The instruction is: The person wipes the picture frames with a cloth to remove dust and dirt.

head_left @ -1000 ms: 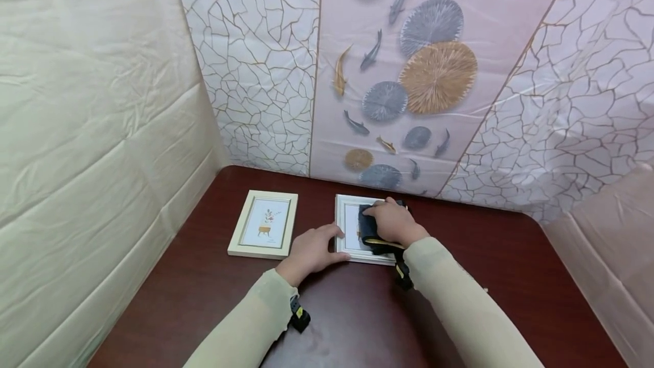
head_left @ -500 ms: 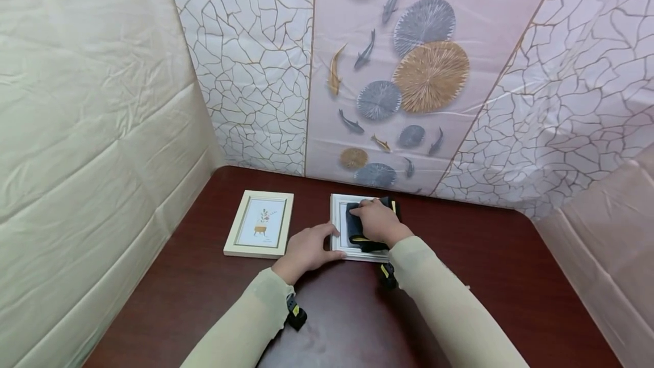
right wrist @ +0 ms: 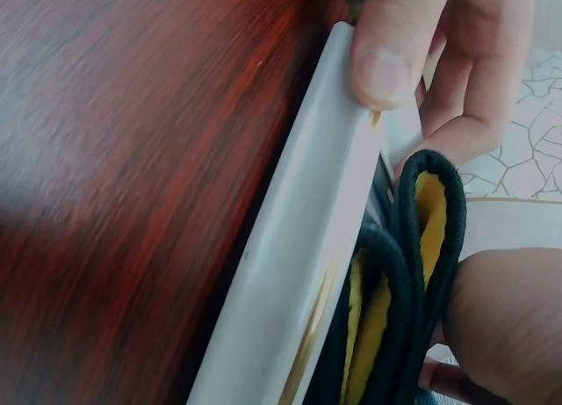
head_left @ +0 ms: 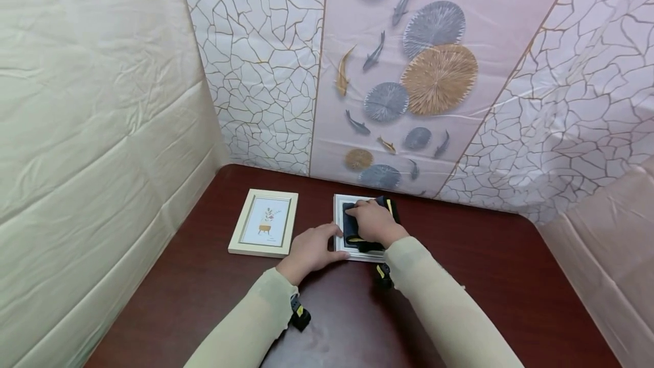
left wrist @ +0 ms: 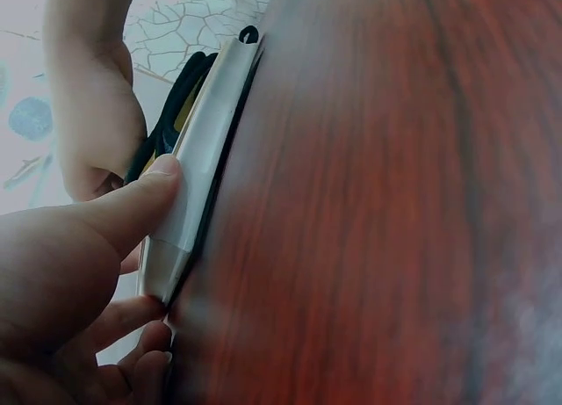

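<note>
Left hand (head_left: 313, 250): thumb and fingers parted, braced round the near left corner of a white rectangular picture frame with a thin gold trim line (head_left: 360, 256); thumb on the near edge, fingers at the left side. Right hand (head_left: 375, 223): fingers bent over a folded dark cloth with yellow inner faces (head_left: 350, 226), pressing it onto the frame; some fingertips hidden.

Frame lies flat on the glossy reddish-brown wood-grain table (head_left: 352, 311), right of a cream rectangular frame with a plant print (head_left: 258, 250), the two apart.

Handling (judged): white frame likely light and rigid, smooth enough to slide under sideways rubbing; front pane, if glazed, is the fragile part. Best hold: outer edges or corners, thumb opposing fingers, no hard load at centre. Cloth looks soft, thick, floppy; take it by the folded stack, palm flat, so layers don't slip apart.
</note>
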`<move>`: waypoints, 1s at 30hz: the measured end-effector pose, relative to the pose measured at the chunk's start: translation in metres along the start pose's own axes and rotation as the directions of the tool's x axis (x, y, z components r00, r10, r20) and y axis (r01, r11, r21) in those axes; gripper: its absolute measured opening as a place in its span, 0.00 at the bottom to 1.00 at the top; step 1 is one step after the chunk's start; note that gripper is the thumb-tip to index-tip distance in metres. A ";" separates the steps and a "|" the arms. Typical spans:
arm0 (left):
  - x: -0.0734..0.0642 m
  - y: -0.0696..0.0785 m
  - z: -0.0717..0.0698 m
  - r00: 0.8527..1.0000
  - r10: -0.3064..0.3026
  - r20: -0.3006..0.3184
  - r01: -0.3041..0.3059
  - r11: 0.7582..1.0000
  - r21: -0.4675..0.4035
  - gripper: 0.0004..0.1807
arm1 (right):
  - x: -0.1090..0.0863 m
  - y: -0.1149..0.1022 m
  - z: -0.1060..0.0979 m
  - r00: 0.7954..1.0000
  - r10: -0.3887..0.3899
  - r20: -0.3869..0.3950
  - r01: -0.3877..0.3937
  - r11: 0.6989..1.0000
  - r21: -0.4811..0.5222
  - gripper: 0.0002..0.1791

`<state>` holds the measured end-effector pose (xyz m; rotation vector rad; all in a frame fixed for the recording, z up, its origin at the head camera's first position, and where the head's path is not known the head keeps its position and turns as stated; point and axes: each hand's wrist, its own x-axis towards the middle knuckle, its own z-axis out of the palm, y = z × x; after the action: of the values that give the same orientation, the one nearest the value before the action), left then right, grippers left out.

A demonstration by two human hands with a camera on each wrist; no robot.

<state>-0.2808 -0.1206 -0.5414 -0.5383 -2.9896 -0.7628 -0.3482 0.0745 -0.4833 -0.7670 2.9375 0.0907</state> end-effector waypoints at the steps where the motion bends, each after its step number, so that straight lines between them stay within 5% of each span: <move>1: 0.000 0.000 0.000 1.000 -0.001 0.001 0.001 1.000 0.001 0.29 | 0.000 0.000 0.001 1.000 0.003 0.001 -0.003 1.000 -0.007 0.29; 9: 0.000 0.001 0.001 1.000 -0.012 0.017 0.012 1.000 0.013 0.30 | 0.003 0.008 0.005 1.000 0.011 -0.019 -0.012 0.997 -0.072 0.28; 30: 0.001 0.001 0.000 0.999 -0.025 -0.020 0.025 1.000 -0.018 0.28 | 0.011 0.014 0.000 0.997 0.057 0.059 -0.060 0.996 0.061 0.30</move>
<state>-0.2817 -0.1197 -0.5409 -0.4913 -2.9792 -0.7917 -0.3649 0.0815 -0.4840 -0.6583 2.8936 0.0239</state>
